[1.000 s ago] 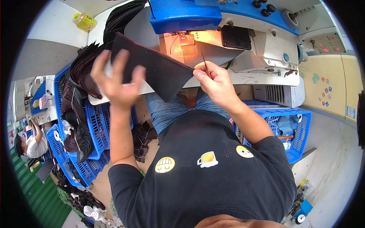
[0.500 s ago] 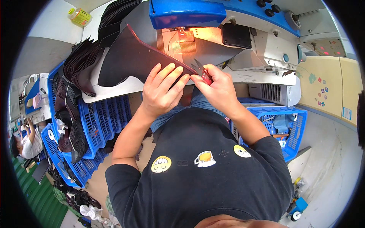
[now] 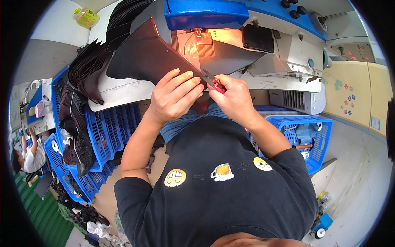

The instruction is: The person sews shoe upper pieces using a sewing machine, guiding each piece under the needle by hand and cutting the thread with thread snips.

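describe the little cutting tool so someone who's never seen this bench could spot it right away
Start at the big blue-topped sewing machine and drop to its lit plate. Just below, the right hand pinches small red-handled thread snips against the dark brown leather piece under the left hand. It is the only red thing there.

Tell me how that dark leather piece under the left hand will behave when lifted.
The dark leather piece probably holds its shape somewhat: its far corner stands up off the worktable without drooping. It still looks thin, so it would likely bend under the left hand. It seems light, since the fingers alone steady it while the right hand works red snips at its edge.
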`<state>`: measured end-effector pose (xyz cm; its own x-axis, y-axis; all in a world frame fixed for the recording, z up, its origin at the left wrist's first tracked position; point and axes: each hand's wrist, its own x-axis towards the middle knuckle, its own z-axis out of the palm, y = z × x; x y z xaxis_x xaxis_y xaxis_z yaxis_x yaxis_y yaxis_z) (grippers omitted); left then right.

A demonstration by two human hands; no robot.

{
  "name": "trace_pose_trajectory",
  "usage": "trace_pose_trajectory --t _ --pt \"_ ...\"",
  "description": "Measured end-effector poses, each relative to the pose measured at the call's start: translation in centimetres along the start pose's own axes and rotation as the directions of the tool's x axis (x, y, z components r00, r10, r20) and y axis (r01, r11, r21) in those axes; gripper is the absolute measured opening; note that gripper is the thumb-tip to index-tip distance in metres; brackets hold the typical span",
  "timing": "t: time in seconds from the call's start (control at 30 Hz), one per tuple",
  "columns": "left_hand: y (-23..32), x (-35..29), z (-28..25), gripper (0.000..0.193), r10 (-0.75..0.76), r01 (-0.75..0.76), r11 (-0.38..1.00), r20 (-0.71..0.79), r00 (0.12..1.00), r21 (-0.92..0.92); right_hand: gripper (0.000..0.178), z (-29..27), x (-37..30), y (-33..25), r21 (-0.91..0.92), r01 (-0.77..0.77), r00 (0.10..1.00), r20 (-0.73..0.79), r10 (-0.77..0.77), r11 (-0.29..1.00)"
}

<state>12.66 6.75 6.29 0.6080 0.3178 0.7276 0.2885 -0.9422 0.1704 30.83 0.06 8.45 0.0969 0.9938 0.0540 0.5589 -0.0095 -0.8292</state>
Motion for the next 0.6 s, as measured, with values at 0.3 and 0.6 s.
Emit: trace_pose_trajectory --t 0.3,0.6 --pt "-0.3 -0.2 -0.1 0.021 0.008 -0.009 1.0 0.021 1.0 0.029 0.02 0.4 -0.2 0.8 -0.182 0.19 0.978 -0.052 -0.203 0.965" --pt "-1.1 -0.1 -0.4 0.025 -0.027 0.027 1.0 -0.019 0.999 0.015 0.026 -0.7 -0.2 0.7 -0.003 0.187 0.982 0.0 -0.187 0.982"
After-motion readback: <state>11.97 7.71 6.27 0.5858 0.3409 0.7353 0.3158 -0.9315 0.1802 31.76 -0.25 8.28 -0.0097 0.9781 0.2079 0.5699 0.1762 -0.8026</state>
